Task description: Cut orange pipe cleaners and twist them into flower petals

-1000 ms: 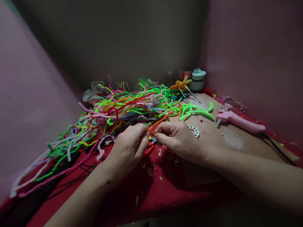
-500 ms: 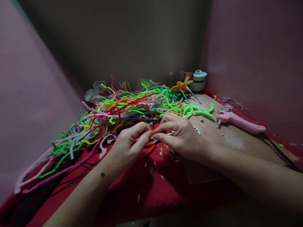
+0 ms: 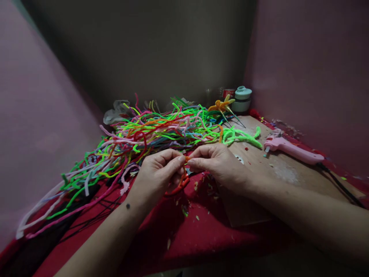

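1. Left grip (image 3: pixel 161 167) and right grip (image 3: pixel 220 162) both pinch the orange pipe cleaner (image 3: pixel 187 158) above the red-handled tool (image 3: pixel 179 189); uneven fingertip pressure could let it slip.
2. Should it dip, the tool could snag it.
3. Beyond the tool, the pipe-cleaner heap (image 3: pixel 161 129) could tangle a drifting end.
4. Well right of the tool, the glue gun (image 3: pixel 296 150), if hot, could burn.

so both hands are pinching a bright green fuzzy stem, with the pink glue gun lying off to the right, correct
Green is wrong: the head view shows that the left hand and right hand are pinching an orange fuzzy stem, with the pink glue gun lying off to the right.
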Motion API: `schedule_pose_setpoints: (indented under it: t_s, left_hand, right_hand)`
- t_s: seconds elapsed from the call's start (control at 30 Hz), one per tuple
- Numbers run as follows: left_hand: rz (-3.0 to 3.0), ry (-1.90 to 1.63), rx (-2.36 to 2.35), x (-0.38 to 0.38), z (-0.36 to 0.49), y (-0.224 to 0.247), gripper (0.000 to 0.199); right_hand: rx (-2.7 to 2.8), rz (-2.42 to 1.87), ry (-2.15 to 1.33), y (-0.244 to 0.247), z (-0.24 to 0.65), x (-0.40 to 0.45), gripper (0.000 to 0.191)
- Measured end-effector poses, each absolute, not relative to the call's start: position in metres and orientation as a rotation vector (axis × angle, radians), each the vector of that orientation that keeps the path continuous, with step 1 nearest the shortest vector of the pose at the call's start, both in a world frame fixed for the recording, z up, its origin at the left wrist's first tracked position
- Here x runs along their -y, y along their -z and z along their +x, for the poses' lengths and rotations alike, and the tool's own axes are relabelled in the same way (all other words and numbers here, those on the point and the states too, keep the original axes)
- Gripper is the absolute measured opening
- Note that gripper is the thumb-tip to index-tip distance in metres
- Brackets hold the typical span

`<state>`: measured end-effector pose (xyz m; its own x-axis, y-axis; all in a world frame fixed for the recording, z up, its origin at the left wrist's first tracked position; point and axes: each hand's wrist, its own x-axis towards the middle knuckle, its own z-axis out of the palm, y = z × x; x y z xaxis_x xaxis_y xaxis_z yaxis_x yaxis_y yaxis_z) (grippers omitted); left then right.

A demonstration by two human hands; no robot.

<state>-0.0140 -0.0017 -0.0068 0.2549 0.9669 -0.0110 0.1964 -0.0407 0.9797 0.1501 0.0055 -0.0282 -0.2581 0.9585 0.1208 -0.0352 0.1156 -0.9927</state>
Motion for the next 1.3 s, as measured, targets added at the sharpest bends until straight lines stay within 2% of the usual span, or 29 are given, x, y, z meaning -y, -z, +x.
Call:
schedule_pose_setpoints:
  t_s: [0.17,0.37,0.6,0.7,0.8,0.87,1.1,1.3]
  left_hand:
    - [1.423,-1.042,-1.087,-0.001,-0.011,0.007,0.016]
    - [1.585,-1.195,-1.082,0.001,-0.011,-0.002,0.009]
    - [2.035,-1.315,-1.333,0.007,-0.009,0.008,0.010]
    - [1.829,-1.263,-1.262,0.003,-0.009,0.009,0.009]
    - [1.619,-1.127,-1.111,0.000,-0.011,0.005,0.019]
    - [1.601,-1.093,-1.117,0.000,-0.011,0.004,0.016]
    - [1.709,-1.352,-1.316,0.007,-0.002,0.011,0.010]
    - [1.472,-1.161,-1.088,-0.002,-0.007,0.008,0.013]
  right_hand:
    - [1.281,-0.842,-1.572,0.030,0.149,-0.010,0.010]
    - [1.267,-0.632,-1.696,0.028,0.148,-0.008,0.012]
    - [1.288,-0.749,-1.804,0.028,0.149,-0.006,0.014]
    - [1.254,-0.724,-1.824,0.031,0.149,-0.007,0.016]
    - [1.254,-0.726,-1.852,0.032,0.150,-0.007,0.015]
    - [1.269,-0.749,-1.857,0.030,0.151,-0.007,0.015]
    - [1.319,-0.833,-1.810,0.034,0.146,-0.005,0.022]
    - [1.317,-0.867,-1.802,0.032,0.147,-0.001,0.021]
